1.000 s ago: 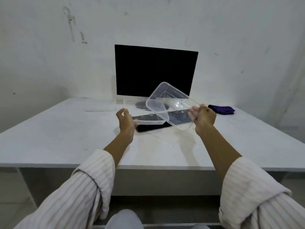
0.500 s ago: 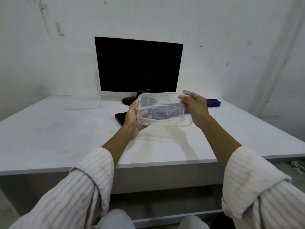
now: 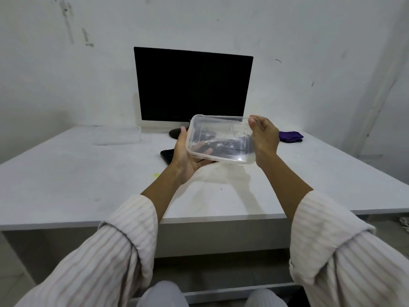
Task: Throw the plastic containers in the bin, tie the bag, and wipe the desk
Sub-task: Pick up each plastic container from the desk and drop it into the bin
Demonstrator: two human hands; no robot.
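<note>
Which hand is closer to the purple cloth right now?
Right. The right hand grips the clear container's right end, just left of the purple cloth; the left hand cups the far end.

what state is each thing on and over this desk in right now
clear container: held above the desk, no lid
left hand: grips container's left end
right hand: grips container's right end
monitor: screen dark
purple cloth: bunched, lying on desk
keyboard: mostly hidden

Clear rectangular plastic container, empty, tilted, held above the white desk
</note>
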